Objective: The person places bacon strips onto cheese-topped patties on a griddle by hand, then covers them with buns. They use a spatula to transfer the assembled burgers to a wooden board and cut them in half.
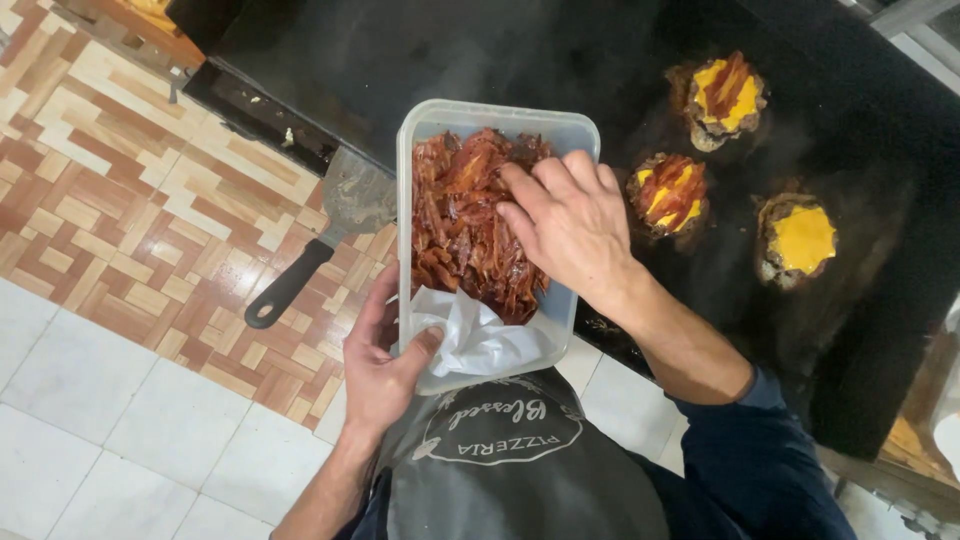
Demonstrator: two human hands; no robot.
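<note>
Two hands on one tub (pixel 430 130): the left hand (pixel 380 365) grips its near corner from below, thumb pinning a white paper (pixel 478 335) inside, so the clear tub rides level in front of the apron (pixel 520 470). The right hand (pixel 570 225) dips in from the right, fingers curled narrow into the red bacon strips (pixel 460 230) that fill it; whether any strip is actually pinched, the view doesn't show. The tub hangs right at the griddle's near edge, handy to three patties on the right: two, far (pixel 725 95) and middle (pixel 668 192), carry cheese and bacon, while the rightmost patty (pixel 795 240) has cheese alone. A spatula (pixel 325 225) rests on the griddle (pixel 400 50) rim to the left, handle jutting out. The black plate looks greasy; below lies patterned brown tile (pixel 120 180), then white.
</note>
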